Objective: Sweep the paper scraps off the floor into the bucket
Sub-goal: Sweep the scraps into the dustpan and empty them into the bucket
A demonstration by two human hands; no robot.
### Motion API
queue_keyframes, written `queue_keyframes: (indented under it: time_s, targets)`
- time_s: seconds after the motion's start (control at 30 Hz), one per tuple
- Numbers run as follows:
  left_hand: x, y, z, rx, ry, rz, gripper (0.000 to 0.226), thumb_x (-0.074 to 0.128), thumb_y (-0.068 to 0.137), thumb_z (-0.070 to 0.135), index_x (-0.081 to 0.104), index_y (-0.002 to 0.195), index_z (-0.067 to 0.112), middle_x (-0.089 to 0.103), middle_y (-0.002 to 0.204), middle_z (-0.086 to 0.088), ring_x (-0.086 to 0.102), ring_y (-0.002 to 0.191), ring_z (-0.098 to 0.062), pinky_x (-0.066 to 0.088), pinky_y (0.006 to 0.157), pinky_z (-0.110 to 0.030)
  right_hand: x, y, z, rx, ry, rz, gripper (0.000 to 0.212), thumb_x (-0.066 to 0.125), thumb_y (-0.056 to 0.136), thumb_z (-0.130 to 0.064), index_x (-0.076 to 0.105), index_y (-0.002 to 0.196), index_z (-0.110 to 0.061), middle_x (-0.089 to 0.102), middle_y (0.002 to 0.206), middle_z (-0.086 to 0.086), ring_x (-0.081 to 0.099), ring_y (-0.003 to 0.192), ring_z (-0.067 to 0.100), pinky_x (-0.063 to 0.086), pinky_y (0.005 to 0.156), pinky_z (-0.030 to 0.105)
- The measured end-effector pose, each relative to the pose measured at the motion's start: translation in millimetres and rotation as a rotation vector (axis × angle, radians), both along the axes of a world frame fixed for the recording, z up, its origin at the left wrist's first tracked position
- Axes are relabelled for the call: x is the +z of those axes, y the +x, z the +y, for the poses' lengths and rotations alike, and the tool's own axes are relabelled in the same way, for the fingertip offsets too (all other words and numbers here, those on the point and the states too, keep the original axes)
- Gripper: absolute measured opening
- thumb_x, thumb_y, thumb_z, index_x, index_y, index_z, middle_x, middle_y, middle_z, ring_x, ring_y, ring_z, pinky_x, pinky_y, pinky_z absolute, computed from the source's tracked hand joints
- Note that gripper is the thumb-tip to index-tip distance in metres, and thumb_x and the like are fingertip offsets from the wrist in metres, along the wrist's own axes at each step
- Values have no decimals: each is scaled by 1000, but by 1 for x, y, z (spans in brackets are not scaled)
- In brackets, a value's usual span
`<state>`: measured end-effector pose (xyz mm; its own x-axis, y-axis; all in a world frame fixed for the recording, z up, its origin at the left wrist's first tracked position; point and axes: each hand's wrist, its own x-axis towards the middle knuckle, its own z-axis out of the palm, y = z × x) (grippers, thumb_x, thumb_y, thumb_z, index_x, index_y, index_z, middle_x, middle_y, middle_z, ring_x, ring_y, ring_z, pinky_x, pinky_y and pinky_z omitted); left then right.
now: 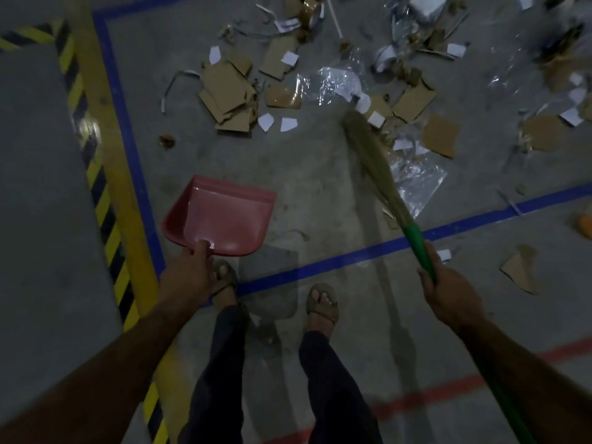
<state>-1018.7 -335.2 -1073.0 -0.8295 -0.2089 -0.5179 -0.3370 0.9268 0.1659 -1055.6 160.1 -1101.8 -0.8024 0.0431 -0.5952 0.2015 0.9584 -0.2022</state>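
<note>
Right hand [448, 290] wrapped round green-handled straw broom [381, 174]; left hand [189, 274] pinching red plastic dustpan [221, 216]. Brown cardboard and white paper scraps [230, 94] scattered far, bucket unseen. Best: short strokes leftward, pan lip flat on floor [320, 193].

One red dustpan [221, 216]. One broom [381, 174] with a green handle. Two hands: the left hand [189, 274] and the right hand [448, 290]. Two feet in sandals: one [224, 277] partly behind the left hand, the other [323, 304] beside it. The floor [320, 193] holds many brown cardboard pieces [224, 91], too many and too overlapped to count. Many small white paper scraps [266, 121] lie among them. At least three crumpled clear plastic sheets [333, 84]. One red floor line [448, 389].
</note>
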Motion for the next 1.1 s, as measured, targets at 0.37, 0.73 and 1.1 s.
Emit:
queue_keyframes:
  time_s: [0.37,0.73,1.1]
  targets:
    - [17,23,-114,36,-71,-21,28,45,101,25,45,129,21,57,100,-13,61,76,-36,41,57,-36,-25,71,-239,390,-97,-166,68,35,102,-44,-10,153,-50,52,126,7,62,95,28,51,76,35]
    - [-4,41,-198,-41,-80,-68,26,49,94,18,45,120,17,53,103,-14,58,68,-40,48,52,-44,-35,-17,-230,237,169,-201,63,38,101,-28,8,156,-35,55,77,6,55,62,21,42,54,32]
    - [1,54,-265,165,-14,-58,37,52,87,10,46,123,18,52,90,-8,54,65,-29,36,50,-35,40,-6,-278,105,-148,-18,73,50,99,-32,3,150,-54,68,114,10,66,93,24,49,71,36]
